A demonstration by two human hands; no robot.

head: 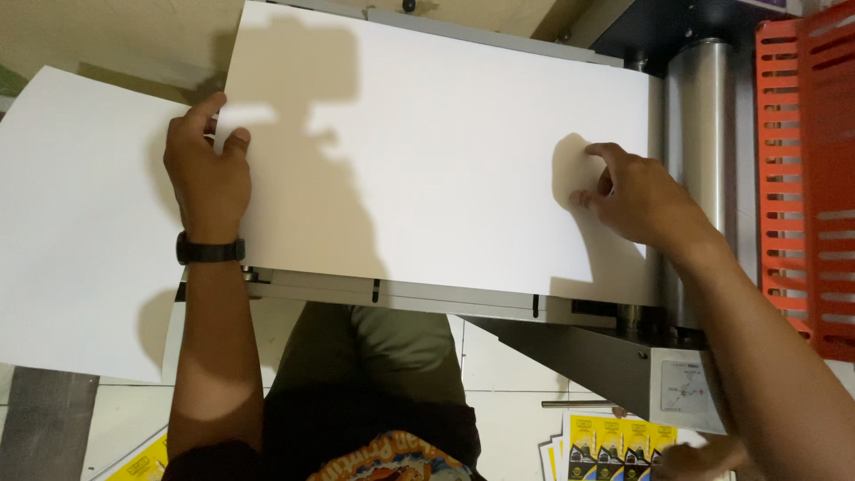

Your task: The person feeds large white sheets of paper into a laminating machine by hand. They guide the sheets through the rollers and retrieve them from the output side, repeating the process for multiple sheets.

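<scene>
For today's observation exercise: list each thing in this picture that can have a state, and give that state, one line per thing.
large white sheet: flat on the machine's tray, pressed by both hands
left hand: flat on the sheet's left edge
right hand: fingertips on the sheet near the roller
metal roller: bare
second white sheet: lying flat at left
orange crate: standing at right

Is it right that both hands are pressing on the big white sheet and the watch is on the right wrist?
Not quite. The head view shows the black watch on the left wrist. The left hand and right hand do both press on the white sheet.
</scene>
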